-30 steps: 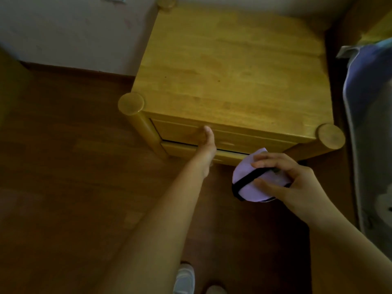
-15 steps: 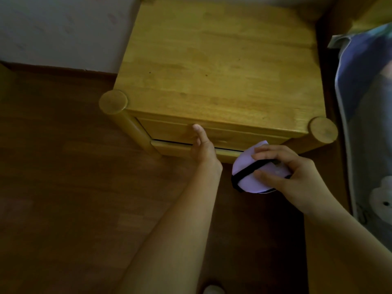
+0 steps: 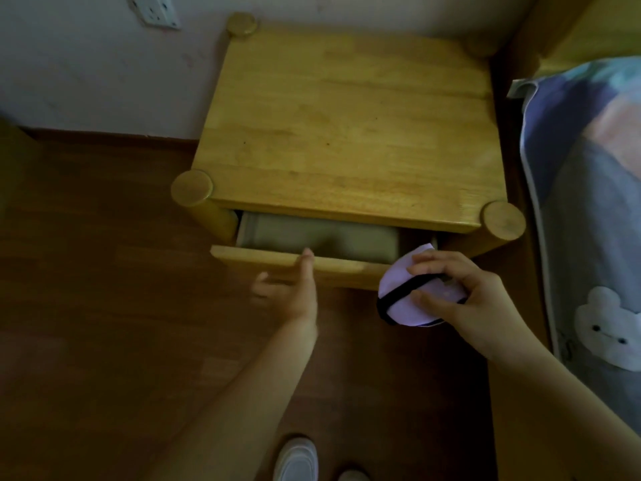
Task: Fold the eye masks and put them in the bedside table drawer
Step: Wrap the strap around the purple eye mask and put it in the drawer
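The wooden bedside table [image 3: 347, 133] stands against the wall. Its top drawer [image 3: 256, 255] is pulled partly out, and the pale grey inside shows with nothing visible in it. My left hand [image 3: 291, 289] is at the drawer front, thumb on its top edge, fingers stretched out to the left and blurred. My right hand [image 3: 464, 300] holds a folded lilac eye mask [image 3: 399, 276] with a black strap, pinched between thumb and fingers, just in front of the drawer's right end.
A bed with blue patterned bedding [image 3: 589, 220] runs along the right, close to the table. A wall socket [image 3: 156, 12] sits at the upper left. Dark wooden floor [image 3: 104, 272] lies to the left, and my white shoes [image 3: 298, 459] are at the bottom.
The drawer, shut in both earlier frames, now stands partly out, and my left hand has come back with it. My right hand keeps the mask in nearly the same spot.
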Available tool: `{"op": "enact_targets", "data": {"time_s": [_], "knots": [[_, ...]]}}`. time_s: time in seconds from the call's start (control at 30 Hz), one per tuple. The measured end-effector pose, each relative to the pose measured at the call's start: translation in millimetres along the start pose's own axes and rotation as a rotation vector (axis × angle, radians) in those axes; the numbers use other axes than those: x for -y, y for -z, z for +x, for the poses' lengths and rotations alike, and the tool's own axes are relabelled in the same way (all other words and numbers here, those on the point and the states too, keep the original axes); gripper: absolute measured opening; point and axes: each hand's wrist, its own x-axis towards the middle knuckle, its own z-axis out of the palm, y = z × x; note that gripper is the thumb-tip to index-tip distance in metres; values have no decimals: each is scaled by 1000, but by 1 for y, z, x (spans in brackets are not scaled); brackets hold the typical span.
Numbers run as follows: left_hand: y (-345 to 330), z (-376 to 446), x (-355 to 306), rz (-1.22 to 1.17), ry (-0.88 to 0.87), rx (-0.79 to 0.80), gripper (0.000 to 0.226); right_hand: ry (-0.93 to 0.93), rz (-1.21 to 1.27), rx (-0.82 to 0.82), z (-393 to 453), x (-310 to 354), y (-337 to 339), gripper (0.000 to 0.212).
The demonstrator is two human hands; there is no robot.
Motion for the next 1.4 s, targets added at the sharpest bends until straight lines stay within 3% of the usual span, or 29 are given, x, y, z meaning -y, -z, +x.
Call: {"op": "enact_targets", "data": {"time_s": [0.07,0.13,0.17,0.23,0.33,0.43,0.57,0.7,0.83,1.03,1.1,1.27,1.4], "knots": [[16,5,-8,245,-289,-277,97,-16,33,-41,0,-2,-4,29],[22,8,-14,474,-618,-436,83,-60,104,-116,3,-7,-9,27],[20,7,-15,600,-781,-439,68,-85,134,-154,6,-10,-10,25],[14,10,-11,851,-1075,-286,35,-115,169,-219,14,-14,-11,23],[13,15,-10,1032,-1320,-104,23,-131,169,-222,28,-22,-11,21],[12,17,-24,1105,-1319,-98,29,-176,172,-182,42,-28,-14,22],[6,19,-31,1402,-1274,43,43,-244,209,-110,63,-37,-16,25],[-1,26,-33,1433,-1188,208,43,-244,-190,140,77,-60,-26,30],[3,27,-30,1474,-1221,270,44,-246,-322,173,90,-74,-33,41],[9,23,-20,1496,-997,554,43,-202,-686,405,81,-113,-43,44],[12,22,-12,1450,-1017,551,38,-253,-790,535,71,-122,-51,54],[14,25,-6,1349,-1064,498,42,-255,-1070,576,65,-119,-59,56],[16,23,-4,1311,-1112,435,44,-346,-836,645,69,-119,-60,59]]}}
